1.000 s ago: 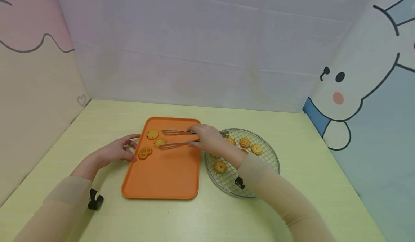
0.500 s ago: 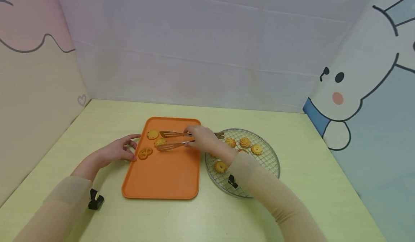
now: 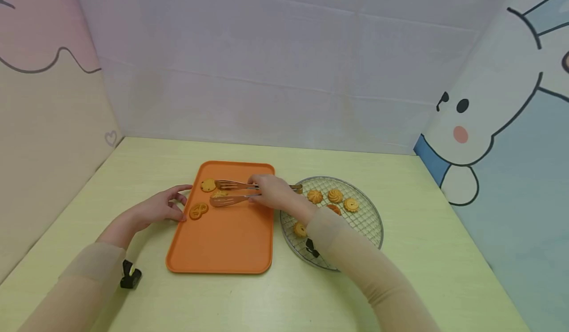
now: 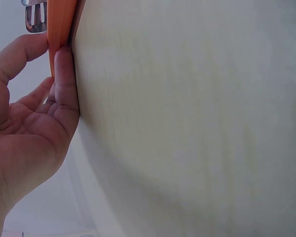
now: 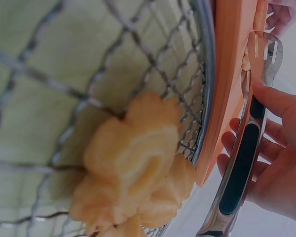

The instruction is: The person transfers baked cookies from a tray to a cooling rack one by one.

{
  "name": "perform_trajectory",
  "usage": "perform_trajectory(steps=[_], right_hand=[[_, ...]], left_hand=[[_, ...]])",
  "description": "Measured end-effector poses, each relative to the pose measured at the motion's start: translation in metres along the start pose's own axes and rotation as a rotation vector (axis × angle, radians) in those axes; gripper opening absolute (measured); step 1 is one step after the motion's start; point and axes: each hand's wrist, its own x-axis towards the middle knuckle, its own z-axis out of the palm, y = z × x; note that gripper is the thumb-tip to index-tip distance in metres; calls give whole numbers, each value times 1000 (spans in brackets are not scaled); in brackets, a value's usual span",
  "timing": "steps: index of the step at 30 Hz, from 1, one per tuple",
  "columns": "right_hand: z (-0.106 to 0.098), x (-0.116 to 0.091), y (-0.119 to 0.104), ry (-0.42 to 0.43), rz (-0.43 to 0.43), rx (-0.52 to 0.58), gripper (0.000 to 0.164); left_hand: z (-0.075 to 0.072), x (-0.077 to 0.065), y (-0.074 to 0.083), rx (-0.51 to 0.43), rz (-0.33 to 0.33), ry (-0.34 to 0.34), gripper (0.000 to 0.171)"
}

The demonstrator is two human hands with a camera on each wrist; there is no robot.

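My right hand grips metal tongs over the orange tray. The tong blades straddle a flower-shaped cookie near the tray's far left. A round cookie and a pretzel-shaped cookie lie beside it. My left hand rests with straight fingers against the tray's left edge. In the right wrist view the fingers curl round the tongs, with a cookie on the wire rack close to the lens.
A round wire rack right of the tray holds several cookies. Everything sits on a pale green table, walled by printed panels at the left, back and right.
My right hand has carried the tongs leftward over the tray, and the blades have come closer together around the flower-shaped cookie. The left hand has stayed put.
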Motion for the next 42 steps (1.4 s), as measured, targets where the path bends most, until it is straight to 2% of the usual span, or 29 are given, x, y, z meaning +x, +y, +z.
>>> perform_trajectory(steps=[10,42], right_hand=[[2,7,-1,-8,3,-32,39],[-1,5,9,3,-21,91,16]], left_hand=[[0,1,-1,-4,5,-6,91],[0,-1,2,-18,-28,-3,91]])
